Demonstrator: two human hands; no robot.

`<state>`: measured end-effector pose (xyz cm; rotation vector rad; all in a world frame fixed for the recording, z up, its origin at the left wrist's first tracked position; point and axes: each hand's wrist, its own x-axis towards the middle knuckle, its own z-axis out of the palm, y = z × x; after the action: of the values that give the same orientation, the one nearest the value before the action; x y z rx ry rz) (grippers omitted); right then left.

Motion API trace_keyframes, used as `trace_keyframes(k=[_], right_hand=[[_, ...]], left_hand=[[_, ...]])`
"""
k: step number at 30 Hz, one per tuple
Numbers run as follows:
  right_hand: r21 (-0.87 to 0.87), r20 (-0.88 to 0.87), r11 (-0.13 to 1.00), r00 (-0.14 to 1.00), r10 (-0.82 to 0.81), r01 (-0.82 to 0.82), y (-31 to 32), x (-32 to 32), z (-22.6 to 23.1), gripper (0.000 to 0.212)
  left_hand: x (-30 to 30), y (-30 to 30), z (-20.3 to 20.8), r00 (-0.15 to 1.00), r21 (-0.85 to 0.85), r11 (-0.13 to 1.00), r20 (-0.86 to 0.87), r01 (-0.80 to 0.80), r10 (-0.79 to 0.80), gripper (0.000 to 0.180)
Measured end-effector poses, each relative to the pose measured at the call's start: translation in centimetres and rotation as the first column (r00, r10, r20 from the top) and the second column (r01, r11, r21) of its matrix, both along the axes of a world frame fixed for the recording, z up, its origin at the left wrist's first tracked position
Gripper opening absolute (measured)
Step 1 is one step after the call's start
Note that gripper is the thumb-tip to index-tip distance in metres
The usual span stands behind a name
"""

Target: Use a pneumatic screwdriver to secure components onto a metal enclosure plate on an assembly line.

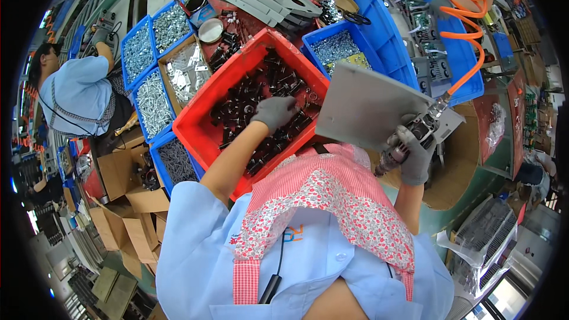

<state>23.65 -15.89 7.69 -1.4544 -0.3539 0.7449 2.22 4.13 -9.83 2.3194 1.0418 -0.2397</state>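
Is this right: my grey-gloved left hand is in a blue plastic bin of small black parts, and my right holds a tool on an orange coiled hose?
Not blue: the head view shows your grey-gloved left hand in a red plastic bin of small black parts. The rest stands.

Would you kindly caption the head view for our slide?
Gloved left hand among black parts in a red bin; the right hand holds a tool beside a grey metal panel.

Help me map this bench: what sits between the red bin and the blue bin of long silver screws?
In the head view, a cardboard tray of small metal pieces lies between the red bin and the blue bin.
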Motion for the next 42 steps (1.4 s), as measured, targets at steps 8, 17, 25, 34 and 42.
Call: trace_keyframes(k=[8, 17, 25, 34, 42], right_hand=[[-0.076, -0.037, 0.995, 0.998, 0.059, -0.062, 0.0, -0.7, -0.6, 0.026], [-0.078, -0.004, 0.996, 0.999, 0.052, -0.052, -0.5, -0.8, -0.7, 0.026], [-0.113, -0.088, 0.988, 0.992, 0.092, -0.101, -0.4, -0.4, 0.4, 0.025], [0.015, -0.302, 0.975, 0.929, 0.214, -0.22, 2.9, 0.3, -1.8, 0.023], [0.064, -0.325, 0.975, 0.92, 0.22, -0.211, 4.5, 0.2, -3.3, 0.017]], left_hand=[[1.8, 0.5, -3.1, 0.979, 0.012, 0.998, -0.195, -0.055, 0.057, 0.035], [-1.9, 0.8, -3.1, 0.973, 0.13, 0.965, 0.068, -0.229, 0.222, 0.032], [-2.1, -1.7, 8.0, 0.403, -0.923, 0.375, 0.312, -0.086, 0.86, 0.026], [0.9, -6.8, 9.6, 0.182, -0.912, -0.028, 0.052, 0.409, 0.982, 0.07], [-1.8, -7.2, 11.9, 0.447, -0.912, 0.165, 0.334, 0.375, 0.83, 0.07]])
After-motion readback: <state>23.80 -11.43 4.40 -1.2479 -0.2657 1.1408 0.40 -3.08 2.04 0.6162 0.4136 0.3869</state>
